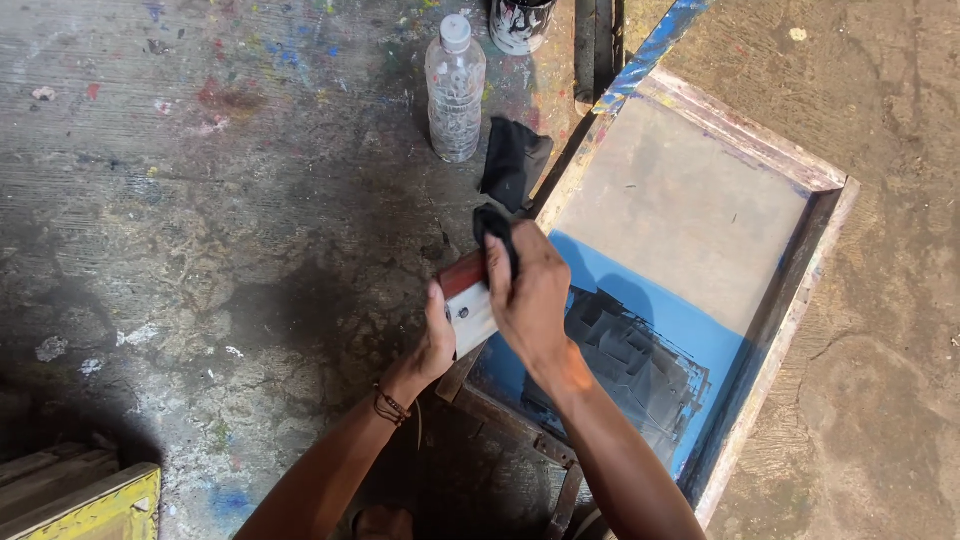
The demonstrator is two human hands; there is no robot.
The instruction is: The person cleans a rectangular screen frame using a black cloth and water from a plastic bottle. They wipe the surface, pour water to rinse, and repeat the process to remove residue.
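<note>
Nearest the camera, a yellow-edged wooden board (95,500) is seen at the lower left corner, and two bare forearms rise from the bottom edge toward the middle of the view. The left hand (436,340), with a cord bracelet (391,405) at its wrist, is closed around the lower end of a squeegee (468,300) with a red-brown wooden handle and a pale blade. The right hand (532,295) is laid over the squeegee's upper right side, its fingers curled around a black rag (496,232) that is pressed against the tool. The squeegee is thus held between both hands, above the near left corner of a wooden screen-printing frame (800,300). Its long axis runs from lower right to upper left, and the red end is pointed up and away from the person; the left hand is the lower and nearer of the two on it. The frame's mesh is coated blue with a dark patch at the near end and is grey farther off. Beyond the hands, a second black cloth (514,160) lies on the paint-spattered concrete floor (200,200), then a clear plastic bottle (455,90) stands upright, and a paint-stained container (520,25) is farthest.
</note>
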